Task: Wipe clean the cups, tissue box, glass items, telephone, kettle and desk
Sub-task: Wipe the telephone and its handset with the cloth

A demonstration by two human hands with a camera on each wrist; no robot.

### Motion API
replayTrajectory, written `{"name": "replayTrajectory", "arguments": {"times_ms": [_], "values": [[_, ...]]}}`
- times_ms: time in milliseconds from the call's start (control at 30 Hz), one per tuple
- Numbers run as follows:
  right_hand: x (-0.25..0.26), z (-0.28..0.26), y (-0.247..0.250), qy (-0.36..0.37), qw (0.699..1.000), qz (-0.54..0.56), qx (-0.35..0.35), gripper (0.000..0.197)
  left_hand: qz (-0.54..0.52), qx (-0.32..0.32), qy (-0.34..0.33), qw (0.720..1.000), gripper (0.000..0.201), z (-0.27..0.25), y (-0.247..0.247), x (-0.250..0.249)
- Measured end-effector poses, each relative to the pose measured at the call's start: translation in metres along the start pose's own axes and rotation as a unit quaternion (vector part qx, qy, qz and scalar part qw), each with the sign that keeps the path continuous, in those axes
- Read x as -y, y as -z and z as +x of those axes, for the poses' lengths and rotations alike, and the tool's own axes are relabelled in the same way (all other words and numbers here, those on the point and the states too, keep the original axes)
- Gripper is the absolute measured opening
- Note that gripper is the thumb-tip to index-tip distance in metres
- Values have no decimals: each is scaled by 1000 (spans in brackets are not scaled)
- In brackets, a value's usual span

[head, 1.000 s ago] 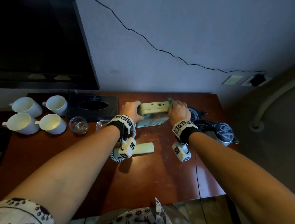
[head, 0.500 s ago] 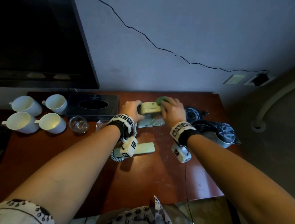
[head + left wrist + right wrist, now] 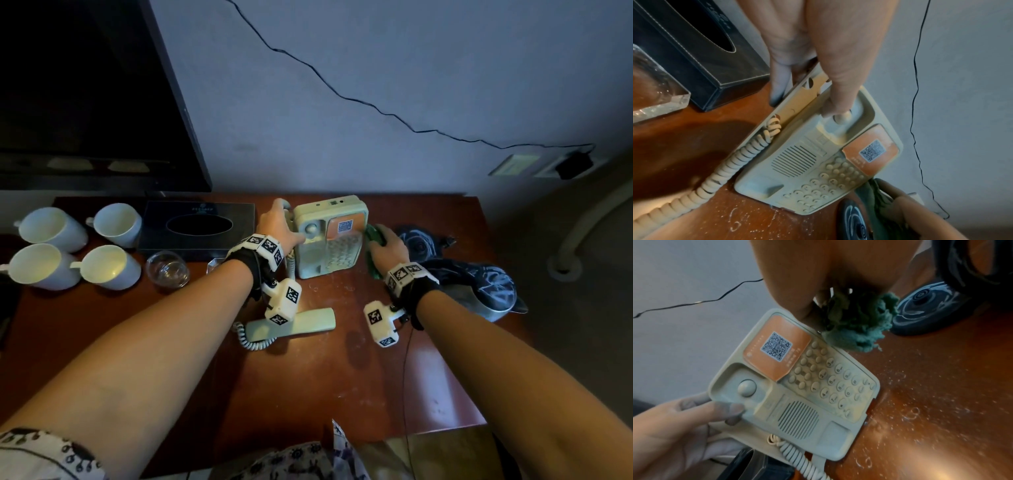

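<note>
Head view: four empty cups (image 3: 82,245)

The right hand (image 3: 818,280) bunches a green cloth (image 3: 859,324) against the telephone base (image 3: 797,386) beside its keypad; the left hand (image 3: 684,426) grips the base's opposite edge on the speckled table (image 3: 941,402).

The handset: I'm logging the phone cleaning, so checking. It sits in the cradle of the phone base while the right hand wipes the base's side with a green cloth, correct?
Not quite. The handset lies off the cradle, on the desk in front of the phone base, as the head view shows. The rest holds: the right hand wipes the base's side with the green cloth.
</note>
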State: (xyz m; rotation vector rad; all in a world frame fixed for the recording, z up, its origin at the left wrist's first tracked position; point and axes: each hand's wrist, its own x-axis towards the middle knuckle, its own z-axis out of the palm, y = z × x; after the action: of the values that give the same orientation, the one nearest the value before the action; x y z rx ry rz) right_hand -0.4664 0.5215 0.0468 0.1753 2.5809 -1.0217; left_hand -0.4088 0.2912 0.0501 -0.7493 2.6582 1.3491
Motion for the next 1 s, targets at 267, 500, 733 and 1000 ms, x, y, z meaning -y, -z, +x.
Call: {"name": "replayTrajectory", "arguments": {"times_ms": [267, 500, 733, 1000], "values": [[9, 40, -1, 33, 993, 14, 115, 50, -18, -8, 69, 997, 69, 24, -7, -5], [17, 53, -5, 18, 991, 54, 120, 46, -61, -21, 97, 993, 34, 43, -16, 12], [23, 77, -26, -26, 995, 25, 95, 66, -93, -20, 169, 981, 73, 69, -20, 9], [27, 105, -51, -65, 993, -8, 95, 71, -71, 66, 208, 973, 76, 95, -34, 30]]}}
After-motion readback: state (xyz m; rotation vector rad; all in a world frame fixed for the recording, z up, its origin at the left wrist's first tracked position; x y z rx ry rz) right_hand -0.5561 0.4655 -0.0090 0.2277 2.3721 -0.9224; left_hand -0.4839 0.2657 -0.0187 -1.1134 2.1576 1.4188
